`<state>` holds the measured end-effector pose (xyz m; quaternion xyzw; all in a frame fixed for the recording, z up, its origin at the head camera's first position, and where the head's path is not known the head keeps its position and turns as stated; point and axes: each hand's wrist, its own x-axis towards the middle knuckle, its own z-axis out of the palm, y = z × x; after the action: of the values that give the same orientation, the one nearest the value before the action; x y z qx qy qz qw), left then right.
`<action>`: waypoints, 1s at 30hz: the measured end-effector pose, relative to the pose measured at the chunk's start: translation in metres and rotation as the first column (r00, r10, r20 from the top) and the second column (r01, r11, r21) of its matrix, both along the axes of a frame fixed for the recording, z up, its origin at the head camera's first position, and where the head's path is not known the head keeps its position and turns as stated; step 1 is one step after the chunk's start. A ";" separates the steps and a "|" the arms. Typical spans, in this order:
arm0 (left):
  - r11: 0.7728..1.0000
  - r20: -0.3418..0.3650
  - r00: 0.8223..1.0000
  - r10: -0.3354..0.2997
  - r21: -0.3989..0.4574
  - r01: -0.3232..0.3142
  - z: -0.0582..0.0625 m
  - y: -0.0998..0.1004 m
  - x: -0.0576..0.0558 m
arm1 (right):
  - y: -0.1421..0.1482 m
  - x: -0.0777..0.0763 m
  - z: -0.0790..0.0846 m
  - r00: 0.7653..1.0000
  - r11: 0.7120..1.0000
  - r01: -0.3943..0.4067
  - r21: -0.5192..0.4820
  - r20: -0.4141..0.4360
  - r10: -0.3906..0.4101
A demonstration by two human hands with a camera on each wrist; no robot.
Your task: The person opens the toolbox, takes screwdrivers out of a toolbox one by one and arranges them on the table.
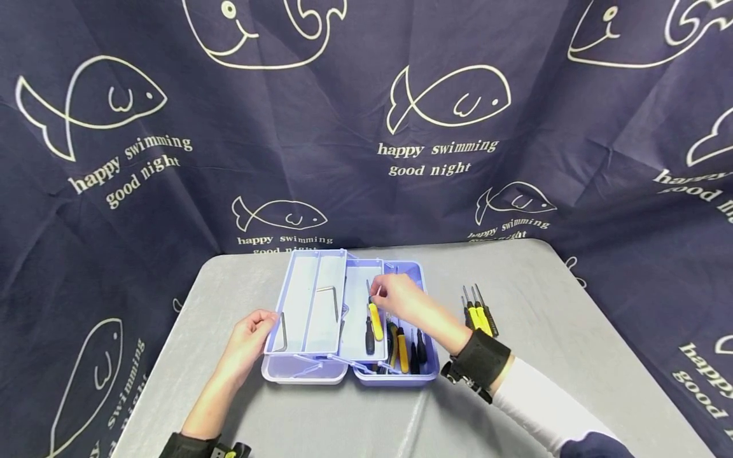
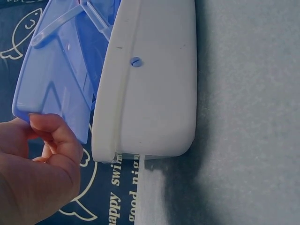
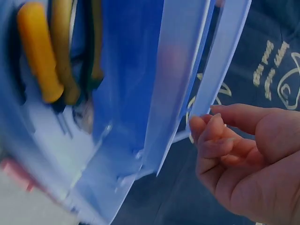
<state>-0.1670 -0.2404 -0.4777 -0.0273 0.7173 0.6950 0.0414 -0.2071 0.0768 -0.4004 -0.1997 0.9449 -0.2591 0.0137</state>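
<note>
A lavender cantilever toolbox (image 1: 395, 383) stands spread wide, its trays fanned out to the left. My left hand (image 1: 252, 332) pinches the outer corner of the upper tray (image 1: 294, 286); the left wrist view shows thumb and fingers at that blue corner. Over the middle tray (image 1: 355, 283), my right hand (image 1: 401, 296) pinches a yellow-and-black screwdriver (image 1: 375, 320) near its shaft. Beside it in that tray lies a black-handled screwdriver (image 1: 369, 337). From the right wrist, the curled fingers (image 3: 215, 140) overlap the tray edge, which hides the screwdriver.
Two hex keys (image 1: 336, 302) lie in the upper tray. Several tools, including a yellow-orange handle (image 1: 403, 353), fill the toolbox's base. Several yellow-and-black screwdrivers (image 1: 480, 315) lie on the grey table (image 1: 544, 318) at right. A dark blue fish-print cloth (image 1: 355, 127) hangs behind.
</note>
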 end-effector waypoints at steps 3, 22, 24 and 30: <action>1.000 -0.006 1.000 0.005 -0.006 -0.005 0.000 0.000 0.000 | -0.012 0.001 -0.001 1.000 0.998 -0.005 0.059 0.014 0.004; 1.000 0.001 1.000 0.011 0.019 -0.011 0.000 -0.001 0.002 | -0.026 0.005 -0.013 0.998 0.984 -0.045 0.171 0.058 0.035; 1.000 0.000 1.000 0.010 0.022 -0.010 0.000 -0.001 0.003 | -0.027 0.005 -0.013 0.997 0.982 -0.050 0.184 0.064 0.039; 1.000 0.005 1.000 0.011 0.029 -0.011 0.000 0.000 0.003 | -0.027 0.004 -0.013 0.995 0.972 -0.095 0.216 0.051 0.086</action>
<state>-0.1645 -0.2408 -0.4775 -0.0323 0.7069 0.7055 0.0395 -0.2034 0.0498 -0.4137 -0.2346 0.9570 -0.1570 0.0667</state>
